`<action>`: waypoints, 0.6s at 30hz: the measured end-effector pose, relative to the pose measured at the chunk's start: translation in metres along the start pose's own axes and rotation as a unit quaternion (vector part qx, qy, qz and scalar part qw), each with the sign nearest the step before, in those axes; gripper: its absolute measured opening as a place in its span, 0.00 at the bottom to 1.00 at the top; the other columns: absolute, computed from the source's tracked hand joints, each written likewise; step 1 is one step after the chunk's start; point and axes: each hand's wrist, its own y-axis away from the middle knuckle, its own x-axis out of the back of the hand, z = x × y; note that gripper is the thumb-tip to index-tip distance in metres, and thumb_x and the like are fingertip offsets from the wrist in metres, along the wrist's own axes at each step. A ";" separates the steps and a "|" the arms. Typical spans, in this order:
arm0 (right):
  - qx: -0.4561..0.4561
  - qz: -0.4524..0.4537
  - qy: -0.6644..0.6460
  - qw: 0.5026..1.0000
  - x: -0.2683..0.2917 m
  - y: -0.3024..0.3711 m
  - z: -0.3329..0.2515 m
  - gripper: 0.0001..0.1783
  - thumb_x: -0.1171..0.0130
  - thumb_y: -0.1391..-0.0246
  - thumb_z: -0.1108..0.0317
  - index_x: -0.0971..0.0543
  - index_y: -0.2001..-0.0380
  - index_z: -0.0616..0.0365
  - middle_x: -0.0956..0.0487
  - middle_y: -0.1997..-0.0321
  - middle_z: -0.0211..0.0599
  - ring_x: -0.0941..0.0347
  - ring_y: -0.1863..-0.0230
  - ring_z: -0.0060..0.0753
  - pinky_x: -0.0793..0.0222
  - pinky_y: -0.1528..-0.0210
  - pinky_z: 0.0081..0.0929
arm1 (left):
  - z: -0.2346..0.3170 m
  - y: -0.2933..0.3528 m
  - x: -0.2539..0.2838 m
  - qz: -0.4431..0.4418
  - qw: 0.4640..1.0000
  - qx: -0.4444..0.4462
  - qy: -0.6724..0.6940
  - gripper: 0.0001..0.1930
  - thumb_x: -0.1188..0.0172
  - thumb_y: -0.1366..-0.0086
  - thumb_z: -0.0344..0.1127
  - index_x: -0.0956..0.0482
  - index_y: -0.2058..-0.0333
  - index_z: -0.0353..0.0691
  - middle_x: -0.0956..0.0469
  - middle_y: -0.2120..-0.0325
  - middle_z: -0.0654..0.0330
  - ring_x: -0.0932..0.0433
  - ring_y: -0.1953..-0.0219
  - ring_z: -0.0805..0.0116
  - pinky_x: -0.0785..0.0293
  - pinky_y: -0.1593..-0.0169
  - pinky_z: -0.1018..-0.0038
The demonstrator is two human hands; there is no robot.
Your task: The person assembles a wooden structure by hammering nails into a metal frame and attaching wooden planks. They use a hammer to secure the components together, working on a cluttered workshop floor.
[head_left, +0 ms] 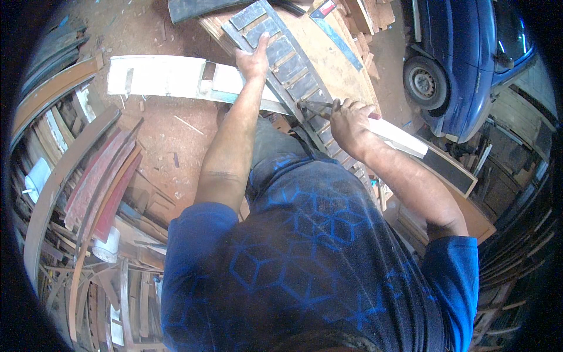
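An earth-floored workshop surrounds the person, with scraps scattered over the reddish floor and curved boards crowding the left side; the dark round rim of the lens cuts off the outer edges.

Nearest is the person's dark shirt with blue geometric lines, hiding whatever lies beneath it. Just beyond it, a grey slatted panel runs from near right to far left, its near end partly covered by the right arm and its far end close to the upper edge.

The hands are apart. The right hand is curled around a dark pointed tool, whose tip meets the panel; the fingers mostly hide its handle. A white piece extends to the right of that wrist. Farther off, the left hand rests on the panel's left side; how firmly it grips cannot be told. A long white board reaches out to the left, partly hidden behind the left forearm.

Farther still, a pale wooden sheet lies under the panel, bearing a blue strip with a red patch at its far end, any lettering too small to read. At far right stands a blue car, cut off above.
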 end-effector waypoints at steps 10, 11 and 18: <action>0.076 -0.032 -0.040 0.996 0.004 -0.005 0.002 0.23 0.50 0.40 0.67 0.28 0.49 0.79 0.21 0.62 0.60 0.19 0.65 0.54 0.21 0.80 0.51 | -0.010 -0.003 -0.001 0.001 0.999 0.022 -0.031 0.43 0.22 0.48 0.49 0.32 0.45 0.23 0.23 0.49 0.42 0.23 0.47 0.53 0.31 0.40 0.65; 0.067 -0.019 -0.049 0.996 0.003 -0.005 -0.001 0.23 0.50 0.40 0.67 0.27 0.50 0.78 0.21 0.62 0.59 0.19 0.65 0.53 0.20 0.77 0.50 | -0.013 -0.005 -0.001 0.009 1.000 0.007 -0.024 0.44 0.22 0.50 0.52 0.31 0.47 0.22 0.22 0.51 0.40 0.21 0.49 0.51 0.29 0.42 0.63; 0.037 -0.007 -0.206 0.978 -0.023 -0.017 0.016 0.18 0.46 0.44 0.68 0.21 0.53 0.64 0.16 0.59 0.55 0.16 0.56 0.53 0.19 0.59 0.48 | -0.017 -0.009 0.001 0.015 0.999 -0.046 -0.016 0.42 0.22 0.50 0.53 0.29 0.50 0.22 0.20 0.54 0.40 0.19 0.52 0.50 0.27 0.44 0.62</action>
